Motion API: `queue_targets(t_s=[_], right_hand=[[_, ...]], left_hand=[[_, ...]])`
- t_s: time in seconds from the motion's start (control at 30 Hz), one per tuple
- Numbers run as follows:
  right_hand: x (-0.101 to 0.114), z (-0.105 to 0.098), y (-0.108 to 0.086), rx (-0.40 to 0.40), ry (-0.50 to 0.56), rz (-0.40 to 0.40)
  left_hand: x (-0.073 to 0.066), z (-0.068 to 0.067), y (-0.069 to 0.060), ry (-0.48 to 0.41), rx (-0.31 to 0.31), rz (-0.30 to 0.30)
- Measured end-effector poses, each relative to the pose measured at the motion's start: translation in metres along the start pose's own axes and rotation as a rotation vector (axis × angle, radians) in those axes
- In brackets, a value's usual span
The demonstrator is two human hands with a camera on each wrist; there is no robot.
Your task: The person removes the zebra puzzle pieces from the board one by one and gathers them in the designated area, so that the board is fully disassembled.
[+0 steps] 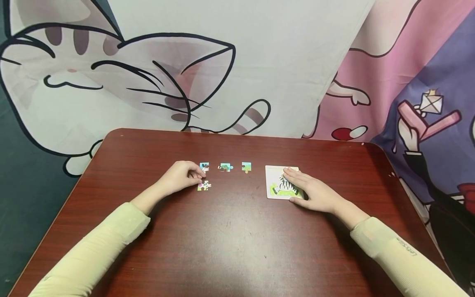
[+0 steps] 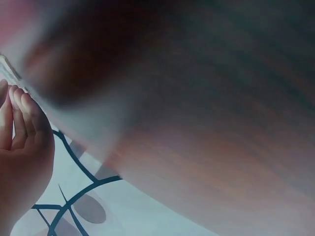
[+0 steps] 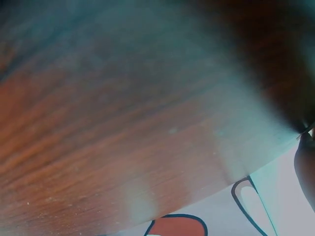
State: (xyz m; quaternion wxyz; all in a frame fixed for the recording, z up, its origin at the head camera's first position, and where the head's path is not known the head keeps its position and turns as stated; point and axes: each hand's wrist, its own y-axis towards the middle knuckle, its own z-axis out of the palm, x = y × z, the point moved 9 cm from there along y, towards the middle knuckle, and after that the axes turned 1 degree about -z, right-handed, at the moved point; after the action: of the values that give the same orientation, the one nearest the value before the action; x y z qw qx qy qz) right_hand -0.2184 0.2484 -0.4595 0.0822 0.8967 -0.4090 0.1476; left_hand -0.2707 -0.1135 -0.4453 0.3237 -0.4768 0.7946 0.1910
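In the head view my left hand [image 1: 182, 176] is at the left of the table, fingers bent, thumb and fingertips close together. Its fingertips are at a blue-topped puzzle piece [image 1: 204, 166] and, just below, another puzzle piece [image 1: 204, 186] with black, white and green print. Whether it pinches either one cannot be made out. My right hand [image 1: 317, 193] rests with extended fingers on the right part of a white-bordered card [image 1: 272, 181] with a zebra picture. The left wrist view shows the left hand [image 2: 24, 128] at its edge, with bent fingers; the right wrist view is mostly blurred tabletop.
Two more puzzle pieces lie apart between the hands: a blue and green one [image 1: 225, 167] and a green-and-blue one [image 1: 246, 166]. The brown wooden table [image 1: 230, 239] ends at a printed cloth backdrop [image 1: 289, 74] behind it.
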Motion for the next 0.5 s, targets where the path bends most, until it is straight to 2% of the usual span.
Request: queue_targets(t_s=[0.1, 0.2, 0.5], right_hand=[[0.0, 0.0, 0.0, -0.008, 0.005, -0.003], [-0.001, -0.001, 0.0, -0.02, 0.005, -0.009], [-0.002, -0.001, 0.0, -0.036, -0.012, -0.013]], left_hand=[[-0.007, -0.001, 0.003, -0.003, -0.025, 0.02], [-0.016, 0.002, 0.009, -0.013, -0.023, 0.038], [-0.048, 0.025, 0.035, -0.052, 0.021, 0.086]])
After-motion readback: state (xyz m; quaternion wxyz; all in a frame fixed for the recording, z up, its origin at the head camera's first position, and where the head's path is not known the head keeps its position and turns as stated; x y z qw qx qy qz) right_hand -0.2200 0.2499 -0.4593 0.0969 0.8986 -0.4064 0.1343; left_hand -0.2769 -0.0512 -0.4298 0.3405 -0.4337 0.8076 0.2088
